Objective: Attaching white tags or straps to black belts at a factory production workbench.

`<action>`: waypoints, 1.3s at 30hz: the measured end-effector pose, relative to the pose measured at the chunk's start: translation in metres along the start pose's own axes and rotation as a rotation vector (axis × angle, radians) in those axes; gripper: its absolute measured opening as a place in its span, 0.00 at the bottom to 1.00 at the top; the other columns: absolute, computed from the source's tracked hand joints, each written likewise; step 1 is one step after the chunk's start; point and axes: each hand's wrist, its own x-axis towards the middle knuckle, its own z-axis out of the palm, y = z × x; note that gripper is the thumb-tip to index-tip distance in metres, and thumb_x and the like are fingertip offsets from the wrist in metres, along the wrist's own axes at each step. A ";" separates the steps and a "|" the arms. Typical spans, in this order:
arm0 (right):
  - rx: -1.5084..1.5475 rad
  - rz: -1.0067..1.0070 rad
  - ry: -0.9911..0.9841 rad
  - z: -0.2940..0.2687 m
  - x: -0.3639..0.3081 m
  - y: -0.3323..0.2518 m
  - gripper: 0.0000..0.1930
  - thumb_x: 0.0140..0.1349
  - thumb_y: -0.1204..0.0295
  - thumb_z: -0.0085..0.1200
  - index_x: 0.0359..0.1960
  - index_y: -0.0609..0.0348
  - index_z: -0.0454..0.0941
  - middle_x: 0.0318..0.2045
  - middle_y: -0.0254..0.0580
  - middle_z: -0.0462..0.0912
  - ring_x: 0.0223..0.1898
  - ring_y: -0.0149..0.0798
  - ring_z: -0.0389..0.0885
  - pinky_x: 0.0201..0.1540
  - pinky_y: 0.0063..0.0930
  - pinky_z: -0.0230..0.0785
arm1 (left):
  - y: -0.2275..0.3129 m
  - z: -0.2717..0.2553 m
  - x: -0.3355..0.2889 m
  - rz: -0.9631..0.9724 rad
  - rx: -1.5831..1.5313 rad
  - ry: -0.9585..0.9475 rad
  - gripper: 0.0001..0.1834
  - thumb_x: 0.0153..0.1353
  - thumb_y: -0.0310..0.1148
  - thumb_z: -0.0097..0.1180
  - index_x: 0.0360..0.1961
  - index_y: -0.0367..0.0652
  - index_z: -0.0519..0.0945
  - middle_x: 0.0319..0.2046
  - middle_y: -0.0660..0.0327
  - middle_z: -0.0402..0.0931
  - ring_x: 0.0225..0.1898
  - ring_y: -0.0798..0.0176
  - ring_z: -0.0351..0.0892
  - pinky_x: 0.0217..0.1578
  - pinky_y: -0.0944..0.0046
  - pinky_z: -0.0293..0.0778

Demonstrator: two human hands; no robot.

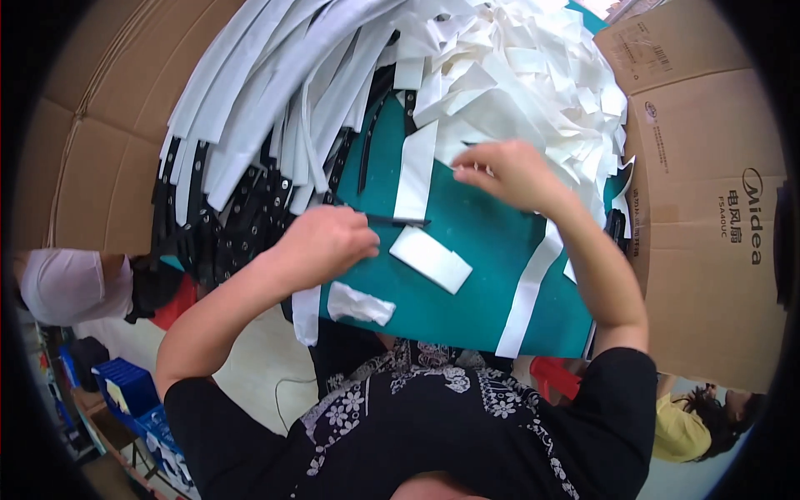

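My left hand (332,242) is closed, fingers curled together, over the left part of the table. A narrow black strip (400,221) runs out from it to the right and appears gripped there; the fingertips are partly hidden. Just beyond the strip's end lies a long white fabric strip (415,171). Below it, a folded white piece (431,258) rests on the green tabletop (475,308). My right hand (508,173) hovers near the white heap, thumb and index finger bent but apart, with nothing clearly between them. A small dark tip shows behind its index finger.
White strips (525,75) pile up at the back right. Long white bands (250,83) with black eyelet straps (242,217) hang at the left. Cardboard walls (708,208) flank the table. A crumpled white scrap (360,304) lies near the front edge. Other people are beyond both sides.
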 end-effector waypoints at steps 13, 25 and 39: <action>0.156 0.433 0.421 0.040 -0.075 0.027 0.10 0.57 0.64 0.52 0.34 0.55 0.80 0.27 0.41 0.81 0.29 0.42 0.79 0.33 0.30 0.69 | 0.025 0.052 -0.062 -0.158 -0.228 -0.105 0.08 0.45 0.35 0.63 0.26 0.47 0.79 0.24 0.63 0.70 0.27 0.59 0.73 0.25 0.62 0.69; -0.045 0.504 0.718 0.008 -0.072 0.043 0.09 0.54 0.64 0.55 0.33 0.54 0.81 0.29 0.37 0.80 0.25 0.37 0.78 0.29 0.27 0.69 | -0.011 0.042 0.163 -0.244 -0.058 0.657 0.09 0.53 0.37 0.56 0.31 0.43 0.80 0.26 0.56 0.74 0.27 0.55 0.74 0.29 0.59 0.69; 1.141 0.599 0.202 -0.058 -0.045 0.066 0.07 0.56 0.66 0.54 0.28 0.56 0.76 0.21 0.29 0.75 0.20 0.21 0.70 0.21 0.16 0.59 | 0.032 0.051 0.197 0.199 0.153 0.788 0.30 0.45 0.29 0.60 0.52 0.66 0.70 0.40 0.63 0.62 0.43 0.61 0.65 0.45 0.61 0.64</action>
